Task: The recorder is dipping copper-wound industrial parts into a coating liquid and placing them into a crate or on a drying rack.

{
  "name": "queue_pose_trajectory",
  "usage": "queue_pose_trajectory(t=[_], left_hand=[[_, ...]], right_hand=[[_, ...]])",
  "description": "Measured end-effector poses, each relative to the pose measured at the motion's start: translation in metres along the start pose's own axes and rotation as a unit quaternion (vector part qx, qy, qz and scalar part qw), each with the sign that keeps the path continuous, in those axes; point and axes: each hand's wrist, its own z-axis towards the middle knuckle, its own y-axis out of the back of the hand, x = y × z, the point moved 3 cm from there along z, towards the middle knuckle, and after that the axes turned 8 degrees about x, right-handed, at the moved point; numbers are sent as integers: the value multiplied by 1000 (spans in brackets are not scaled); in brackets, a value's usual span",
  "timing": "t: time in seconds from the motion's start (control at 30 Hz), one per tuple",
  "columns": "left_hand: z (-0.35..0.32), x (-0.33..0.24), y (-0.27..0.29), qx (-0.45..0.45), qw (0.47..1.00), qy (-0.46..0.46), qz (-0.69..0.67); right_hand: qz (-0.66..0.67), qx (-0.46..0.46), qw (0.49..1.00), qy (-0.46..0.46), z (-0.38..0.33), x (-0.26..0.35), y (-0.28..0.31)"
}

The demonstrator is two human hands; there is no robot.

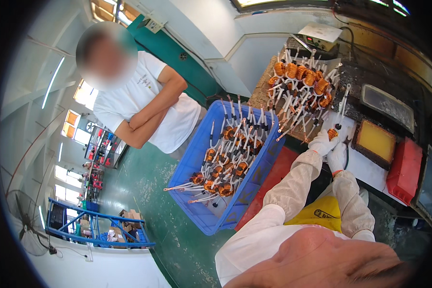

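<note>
Copper-wound coil (pixel 332 133), orange with white sleeved leads, sits at about two o'clock from the middle of the head view, at the near edge of the workbench (pixel 365 165). Our left hand (pixel 322 142), in a white glove, closes its fingers around the coil from the nine o'clock side. Our right hand (pixel 337 157), also gloved, lies just below at six o'clock, touching the left; its fingers are curled, but we cannot tell what they press on.

At twelve o'clock from our hands, a heap of similar coils (pixel 302 81) covers a brown board (pixel 263 91), their white leads sticking out in all directions. At nine o'clock, a blue plastic crate (pixel 211 216) stands tilted on the green floor (pixel 144 187), holding more coils with dark and white leads. At three o'clock we see a yellow pad in a dark tray (pixel 375 140), and beside it a red box (pixel 405 170). At ten o'clock, well apart, a person in a white shirt (pixel 146 103) stands with arms folded. A blue rack (pixel 98 225) shows at eight o'clock.
</note>
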Motion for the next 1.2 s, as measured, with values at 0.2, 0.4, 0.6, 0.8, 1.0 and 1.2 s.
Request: queue_pose_trajectory(t=[0.2,0.4,0.6,0.8,1.0,1.2], left_hand=[[11,19,-2,-50,998,12,-21],[7,10,1,-16,999,41,-31],[12,33,0,-59,997,2,-49],[-3,9,2,-8,998,29,-53],[-4,12,9,-18,997,53,-50],[-2,14,7,-14,997,64,-49]], right_hand=[[19,-1,999,32,-21,17,-2],[67,11,997,36,-35,13,9],[156,64,972,164,-36,18,9],[198,94,971,97,-22,-16,0],[318,156,935,23,-32,0,-5],[404,192,894,-28,-43,12,6]])
